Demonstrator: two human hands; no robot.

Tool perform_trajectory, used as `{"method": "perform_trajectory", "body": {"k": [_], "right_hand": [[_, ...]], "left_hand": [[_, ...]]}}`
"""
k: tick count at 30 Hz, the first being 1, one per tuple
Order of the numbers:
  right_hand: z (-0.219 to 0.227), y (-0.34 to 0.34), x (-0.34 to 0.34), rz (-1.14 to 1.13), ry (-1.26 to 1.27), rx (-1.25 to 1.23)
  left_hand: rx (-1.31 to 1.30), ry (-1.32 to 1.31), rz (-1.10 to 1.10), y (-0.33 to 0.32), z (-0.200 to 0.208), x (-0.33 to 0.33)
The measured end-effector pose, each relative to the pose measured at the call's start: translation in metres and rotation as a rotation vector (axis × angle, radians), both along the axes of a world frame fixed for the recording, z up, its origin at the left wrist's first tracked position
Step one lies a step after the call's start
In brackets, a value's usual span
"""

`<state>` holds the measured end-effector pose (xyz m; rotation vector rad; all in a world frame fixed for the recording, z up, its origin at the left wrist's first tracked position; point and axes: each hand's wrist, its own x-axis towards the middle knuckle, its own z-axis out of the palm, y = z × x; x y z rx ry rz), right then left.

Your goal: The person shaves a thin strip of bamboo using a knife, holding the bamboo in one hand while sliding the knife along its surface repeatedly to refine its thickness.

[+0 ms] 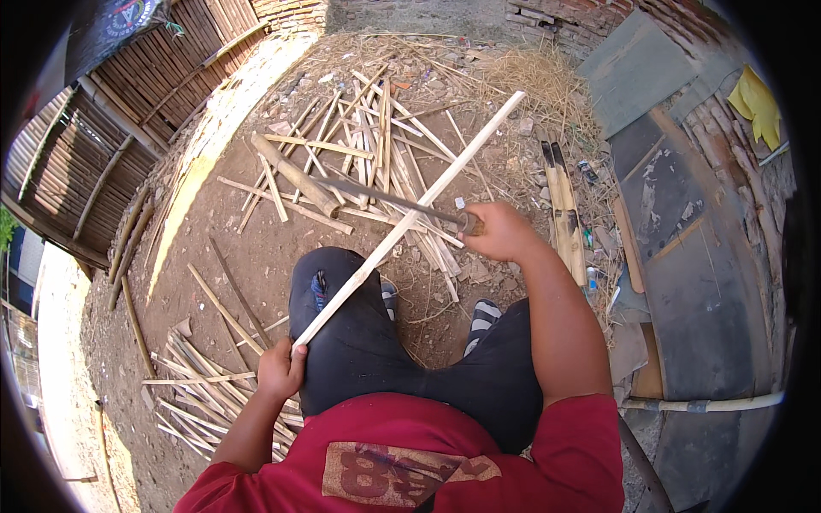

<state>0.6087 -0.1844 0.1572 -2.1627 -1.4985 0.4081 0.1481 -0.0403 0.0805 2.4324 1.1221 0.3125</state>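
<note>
My left hand point(280, 369) grips the near end of a long pale bamboo strip point(410, 218), which rests across my left knee and slants up to the far right. In my right hand point(500, 231) I hold the wooden handle of a long dark blade point(376, 197). The blade lies across the strip near its middle, pointing left. I sit in black trousers and a red shirt, with my striped sandals on the dirt below.
A heap of split bamboo strips point(359, 150) lies ahead on the dirt, with a thick bamboo piece point(295, 175) among them. More thin strips point(201, 389) lie by my left side. Grey sheets and boards point(684, 231) sit right, a bamboo fence point(128, 111) left.
</note>
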Motion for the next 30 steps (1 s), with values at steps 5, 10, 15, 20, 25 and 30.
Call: {"method": "perform_trajectory", "body": {"k": [5, 10, 15, 20, 25, 30], "right_hand": [[-0.011, 0.003, 0.025, -0.309, 0.102, 0.103], [-0.001, 0.014, -0.018, -0.054, -0.141, 0.027], [0.000, 0.023, -0.018, 0.113, -0.076, -0.128], [-0.011, 0.014, 0.016, -0.104, 0.060, -0.123], [-0.003, 0.016, -0.015, -0.045, -0.020, 0.022], [0.018, 0.010, -0.051, 0.194, -0.314, -0.125]], "left_hand": [[-0.028, 0.010, 0.001, 0.006, 0.008, 0.002], [-0.051, 0.056, -0.011, 0.005, 0.020, 0.000], [-0.012, 0.035, 0.000, 0.005, 0.011, 0.003], [0.037, 0.021, 0.044, 0.001, 0.006, 0.005], [0.042, 0.044, 0.017, -0.001, 0.016, -0.003], [0.036, 0.109, -0.027, 0.002, 0.029, -0.003]]}}
